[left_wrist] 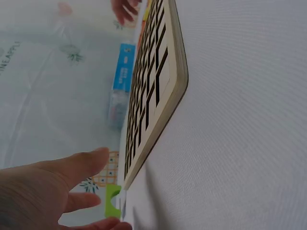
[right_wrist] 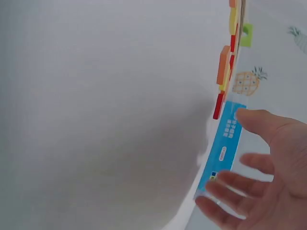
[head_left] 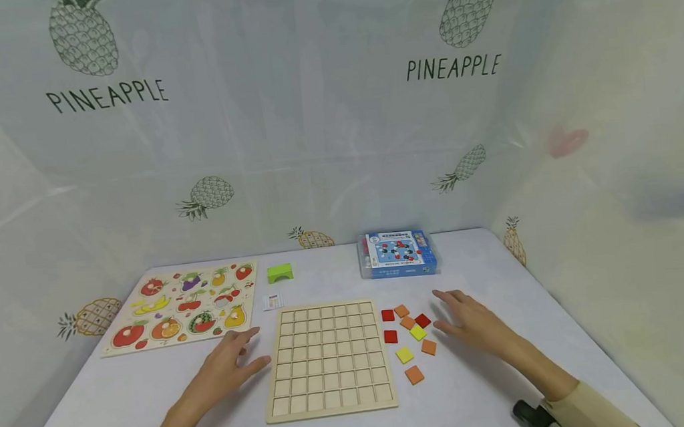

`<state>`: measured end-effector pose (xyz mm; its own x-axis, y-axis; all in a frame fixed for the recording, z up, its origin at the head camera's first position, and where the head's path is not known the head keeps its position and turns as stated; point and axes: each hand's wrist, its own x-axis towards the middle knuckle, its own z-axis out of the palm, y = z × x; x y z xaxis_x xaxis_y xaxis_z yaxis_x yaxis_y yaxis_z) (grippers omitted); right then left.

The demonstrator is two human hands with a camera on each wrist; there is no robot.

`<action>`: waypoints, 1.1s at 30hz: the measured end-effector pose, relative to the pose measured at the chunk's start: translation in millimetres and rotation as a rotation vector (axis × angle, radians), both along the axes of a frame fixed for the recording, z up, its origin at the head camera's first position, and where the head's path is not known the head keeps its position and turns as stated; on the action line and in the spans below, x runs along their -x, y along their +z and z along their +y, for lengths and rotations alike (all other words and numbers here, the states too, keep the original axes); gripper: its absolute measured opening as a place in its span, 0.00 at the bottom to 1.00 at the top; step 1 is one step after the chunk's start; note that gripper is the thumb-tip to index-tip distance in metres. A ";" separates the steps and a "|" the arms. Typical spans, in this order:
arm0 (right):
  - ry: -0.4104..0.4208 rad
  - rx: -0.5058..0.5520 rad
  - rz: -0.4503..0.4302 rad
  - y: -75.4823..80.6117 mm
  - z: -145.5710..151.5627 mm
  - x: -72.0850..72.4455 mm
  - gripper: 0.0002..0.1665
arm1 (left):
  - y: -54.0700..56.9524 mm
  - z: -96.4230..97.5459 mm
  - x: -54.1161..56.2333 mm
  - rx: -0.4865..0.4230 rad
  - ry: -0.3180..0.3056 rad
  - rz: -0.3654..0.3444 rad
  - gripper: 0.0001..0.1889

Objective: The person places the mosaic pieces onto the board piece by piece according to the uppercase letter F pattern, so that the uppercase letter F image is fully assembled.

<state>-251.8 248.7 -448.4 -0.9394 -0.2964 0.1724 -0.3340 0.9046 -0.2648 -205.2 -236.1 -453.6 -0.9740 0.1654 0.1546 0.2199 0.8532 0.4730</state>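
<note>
A wooden grid board (head_left: 330, 360) with rows of square recesses lies in the middle of the table. Just off its left edge, my left hand (head_left: 226, 365) hovers with relaxed fingers and holds nothing. To the board's right lie several small square tiles: red ones (head_left: 390, 337), orange ones (head_left: 414, 375) and yellow ones (head_left: 404, 355). My right hand (head_left: 476, 321) is right beside these tiles, thumb and fingers spread apart, with nothing in it. The right wrist view shows the tiles beyond the thumb of the right hand (right_wrist: 283, 167).
A fruit puzzle board (head_left: 183, 305) lies at the back left. Near it are a green arched block (head_left: 280, 273) and a small printed card (head_left: 273, 302). A blue-and-white box (head_left: 397, 255) stands at the back, before a pineapple-print curtain (head_left: 323, 121).
</note>
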 end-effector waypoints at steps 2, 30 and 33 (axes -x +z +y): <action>0.012 0.016 -0.031 0.4 -1.0 3.4 0.39 | -1.6 -0.3 2.8 -0.043 -0.025 -0.038 0.36; 0.214 0.152 -0.207 2.5 -4.2 34.1 0.16 | -10.7 6.7 17.7 -0.425 -0.253 -0.294 0.25; 0.202 0.153 -0.215 2.0 -5.7 35.8 0.15 | -11.7 8.1 18.5 -0.422 -0.220 -0.291 0.24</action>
